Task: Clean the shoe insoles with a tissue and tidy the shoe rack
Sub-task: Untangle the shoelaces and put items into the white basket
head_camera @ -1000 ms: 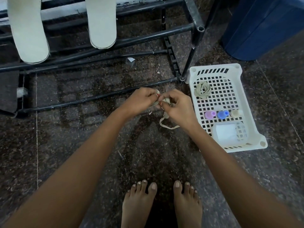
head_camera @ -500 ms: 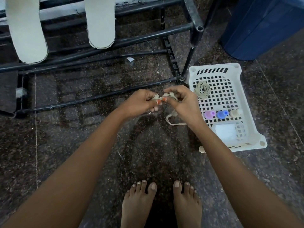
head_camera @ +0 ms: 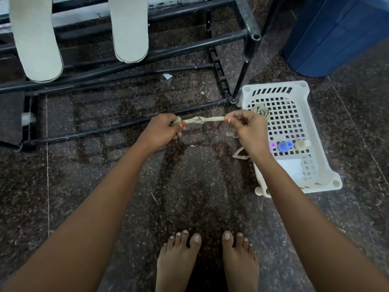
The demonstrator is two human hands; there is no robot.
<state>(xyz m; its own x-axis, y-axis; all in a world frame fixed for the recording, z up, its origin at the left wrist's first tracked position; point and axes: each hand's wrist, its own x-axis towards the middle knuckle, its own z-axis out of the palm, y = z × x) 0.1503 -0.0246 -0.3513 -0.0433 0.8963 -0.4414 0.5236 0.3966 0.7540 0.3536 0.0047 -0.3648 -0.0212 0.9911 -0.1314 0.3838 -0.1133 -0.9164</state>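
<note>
Beige shoelace [head_camera: 203,120] with a mid-span knot, stretched left-right between left hand [head_camera: 163,129] and right hand [head_camera: 246,128], both pinching its ends; white basket [head_camera: 315,144] lies just right, nearer the right hand.

a: floor [head_camera: 105,207] is showing as dark speckled polished stone, light reflecting off it in a soft sheen down the middle. a thin pale joint line [head_camera: 48,165] is running front to back on the left.

b: anything at the far edge?

a: a strip of white wall base [head_camera: 80,16] is peeking through at the top, looking scuffed. a big blue bin [head_camera: 336,32] is sitting on the floor top right. a dark mat [head_camera: 10,116] is lying at the left edge.

b: light?

a: dim and even, nothing casting hard shadows. small pale scraps [head_camera: 167,76] are lying scattered on the stone.
</note>
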